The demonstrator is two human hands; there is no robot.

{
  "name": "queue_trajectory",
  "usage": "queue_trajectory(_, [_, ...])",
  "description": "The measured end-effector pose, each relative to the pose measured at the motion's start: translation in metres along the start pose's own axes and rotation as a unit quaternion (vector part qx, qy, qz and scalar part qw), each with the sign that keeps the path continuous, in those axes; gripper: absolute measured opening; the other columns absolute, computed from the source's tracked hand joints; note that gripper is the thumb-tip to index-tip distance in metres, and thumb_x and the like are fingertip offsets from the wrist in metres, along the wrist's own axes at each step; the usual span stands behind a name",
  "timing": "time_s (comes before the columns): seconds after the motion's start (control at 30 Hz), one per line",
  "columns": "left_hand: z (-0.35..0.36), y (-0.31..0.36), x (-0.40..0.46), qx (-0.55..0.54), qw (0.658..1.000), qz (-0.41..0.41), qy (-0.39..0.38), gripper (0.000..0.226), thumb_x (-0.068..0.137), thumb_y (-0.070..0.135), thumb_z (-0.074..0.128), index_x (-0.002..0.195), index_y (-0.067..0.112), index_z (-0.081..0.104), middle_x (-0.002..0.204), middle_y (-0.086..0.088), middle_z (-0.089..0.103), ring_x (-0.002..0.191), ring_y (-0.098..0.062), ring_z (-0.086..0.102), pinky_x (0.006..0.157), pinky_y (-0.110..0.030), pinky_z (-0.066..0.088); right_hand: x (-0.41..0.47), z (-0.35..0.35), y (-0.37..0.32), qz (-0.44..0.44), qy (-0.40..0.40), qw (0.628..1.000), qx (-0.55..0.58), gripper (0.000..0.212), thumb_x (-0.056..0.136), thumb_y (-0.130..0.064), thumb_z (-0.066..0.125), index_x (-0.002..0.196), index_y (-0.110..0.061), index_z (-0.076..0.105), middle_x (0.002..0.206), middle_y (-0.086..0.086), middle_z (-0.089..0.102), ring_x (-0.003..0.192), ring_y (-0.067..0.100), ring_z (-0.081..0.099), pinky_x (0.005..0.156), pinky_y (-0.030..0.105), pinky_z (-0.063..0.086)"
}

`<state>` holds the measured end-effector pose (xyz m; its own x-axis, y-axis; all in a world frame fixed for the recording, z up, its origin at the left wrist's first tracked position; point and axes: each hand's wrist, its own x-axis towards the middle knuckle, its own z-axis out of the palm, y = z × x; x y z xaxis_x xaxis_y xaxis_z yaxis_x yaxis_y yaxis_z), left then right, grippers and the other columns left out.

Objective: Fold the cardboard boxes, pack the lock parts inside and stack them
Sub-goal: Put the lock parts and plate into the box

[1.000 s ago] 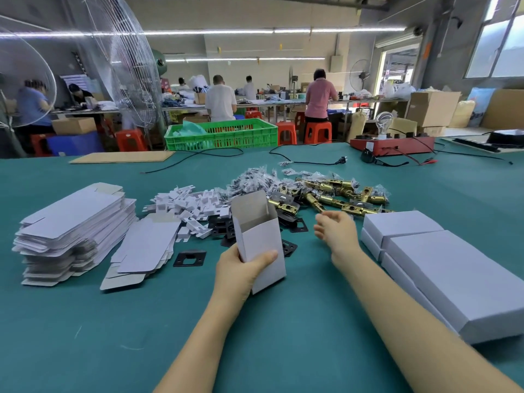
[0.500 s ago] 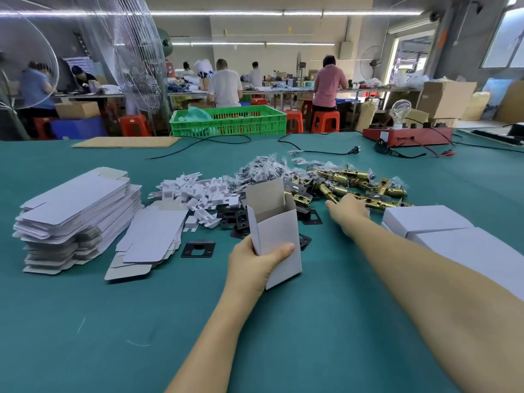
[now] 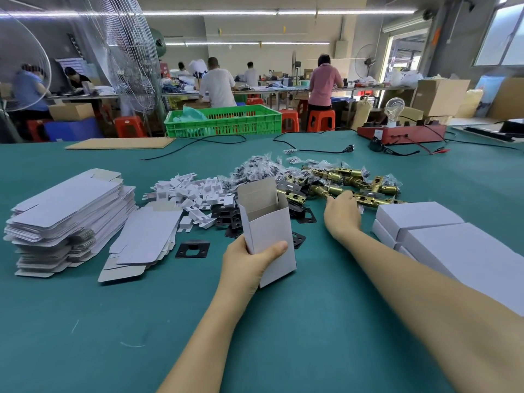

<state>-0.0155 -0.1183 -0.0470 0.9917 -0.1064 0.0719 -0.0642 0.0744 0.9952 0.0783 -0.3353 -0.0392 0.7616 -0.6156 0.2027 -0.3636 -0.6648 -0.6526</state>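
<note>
My left hand (image 3: 249, 262) grips an upright white cardboard box (image 3: 268, 231) with its top flap open, low on the green table. My right hand (image 3: 341, 215) reaches into the pile of brass latch bolts (image 3: 351, 182); its fingers curl around one latch at the pile's near edge. Black strike plates (image 3: 192, 249) lie around the box. Small white cardboard inserts (image 3: 192, 194) and bagged screws (image 3: 256, 168) lie behind. Closed white boxes (image 3: 442, 239) are stacked at the right.
A tall stack of flat box blanks (image 3: 71, 217) sits at the left, a smaller pile (image 3: 144, 239) beside it. Far back stand a green crate (image 3: 224, 120), a red device with a bulb (image 3: 399, 131), cables and a cardboard sheet (image 3: 122, 143). People work at distant tables.
My right hand has moved forward from in front of the pile into the brass latches. The left hand keeps holding the open box, roughly in place.
</note>
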Motion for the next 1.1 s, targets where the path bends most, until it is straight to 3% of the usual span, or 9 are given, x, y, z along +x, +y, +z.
queue_trajectory(0.13, [0.000, 0.000, -0.001, 0.005, 1.000, 0.002, 0.004, 0.025, 0.075, 0.021, 0.085, 0.093, 0.028, 0.069, 0.088, 0.014, 0.075, 0.081, -0.006, 0.071, 0.064, -0.019, 0.054, -0.022, -0.010, 0.000, -0.077, 0.048, 0.995, 0.050, 0.016, 0.103, -0.020, 0.036, 0.103, -0.004, 0.038, 0.097, 0.016, 0.052, 0.067, 0.022, 0.043, 0.048, 0.030, 0.024])
queue_trajectory(0.3, [0.001, 0.002, -0.001, 0.008, 1.000, -0.002, 0.008, 0.028, 0.074, 0.024, 0.085, 0.097, 0.027, 0.069, 0.089, 0.014, 0.075, 0.083, -0.007, 0.071, 0.067, -0.022, 0.055, -0.051, -0.031, -0.007, -0.129, 0.073, 0.988, 0.042, 0.021, 0.102, -0.028, 0.035, 0.089, -0.011, 0.035, 0.065, 0.003, 0.045, 0.052, 0.015, 0.038, 0.045, 0.030, 0.020])
queue_trajectory(0.47, [0.002, 0.002, -0.002, 0.010, 1.000, 0.003, 0.013, 0.029, 0.073, 0.021, 0.085, 0.096, 0.027, 0.069, 0.091, 0.010, 0.076, 0.085, -0.009, 0.072, 0.070, -0.025, 0.056, -0.064, -0.069, -0.016, -0.170, 0.034, 0.983, 0.062, 0.026, 0.099, -0.032, 0.042, 0.085, -0.010, 0.045, 0.068, 0.008, 0.056, 0.057, 0.022, 0.046, 0.051, 0.033, 0.032])
queue_trajectory(0.67, [0.007, 0.004, -0.006, 0.033, 0.999, 0.029, -0.008, 0.033, 0.071, 0.018, 0.087, 0.098, 0.029, 0.071, 0.094, 0.010, 0.076, 0.091, -0.013, 0.071, 0.080, -0.032, 0.056, -0.072, -0.141, -0.041, -0.325, -0.015, 0.945, -0.028, 0.028, 0.097, -0.035, 0.048, 0.085, -0.009, 0.049, 0.063, 0.005, 0.054, 0.059, 0.024, 0.049, 0.052, 0.032, 0.034])
queue_trajectory(0.8, [0.008, 0.003, -0.007, 0.056, 0.997, 0.043, -0.008, 0.029, 0.076, 0.015, 0.083, 0.096, 0.032, 0.070, 0.092, 0.016, 0.075, 0.089, -0.005, 0.069, 0.079, -0.026, 0.055, -0.083, -0.184, -0.051, -0.399, 0.004, 0.916, 0.050, 0.024, 0.096, -0.033, 0.052, 0.085, -0.012, 0.052, 0.060, -0.001, 0.054, 0.052, 0.016, 0.046, 0.053, 0.034, 0.040])
queue_trajectory(0.93, [0.011, 0.003, -0.010, 0.086, 0.994, 0.070, -0.021, 0.031, 0.075, 0.014, 0.084, 0.090, 0.036, 0.068, 0.086, 0.025, 0.072, 0.079, 0.006, 0.065, 0.065, -0.009, 0.049, -0.098, -0.198, -0.060, -0.437, -0.005, 0.887, 0.149, 0.020, 0.096, -0.030, 0.054, 0.087, -0.012, 0.053, 0.062, -0.001, 0.052, 0.055, 0.018, 0.047, 0.056, 0.035, 0.041])
queue_trajectory(1.1, [0.012, 0.002, -0.012, 0.094, 0.991, 0.090, -0.034, 0.034, 0.074, 0.013, 0.084, 0.092, 0.037, 0.069, 0.088, 0.021, 0.073, 0.081, 0.004, 0.066, 0.065, -0.009, 0.049, -0.108, -0.187, -0.069, -0.446, -0.063, 0.881, 0.145, 0.022, 0.096, -0.031, 0.053, 0.088, -0.010, 0.053, 0.065, 0.008, 0.056, 0.055, 0.020, 0.047, 0.058, 0.042, 0.043])
